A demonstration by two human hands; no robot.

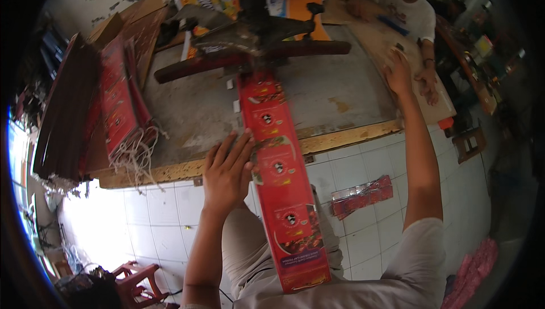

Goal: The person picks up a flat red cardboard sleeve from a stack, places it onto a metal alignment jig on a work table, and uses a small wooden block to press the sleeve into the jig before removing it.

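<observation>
A long red printed packaging strip (278, 167) runs from beneath a dark metal machine (255, 42) on the table, over the front edge and down to my lap. My left hand (229, 158) lies at the strip's left side near the table edge, its fingers stretched out and the fingertips at the strip's border. At the table's right side is my right hand (399, 73), arm reaching far forward. Its fingers look extended, with a small brown piece (400, 47) at their tips; I cannot make out a hold on it.
Stacked red strips with white strings (119, 110) sit on the table's left. Across the right corner a person (423, 25) rests a hand near mine. A bundle of red packaging (362, 196) lies on the tiled floor, and a red stool (139, 286) stands at lower left.
</observation>
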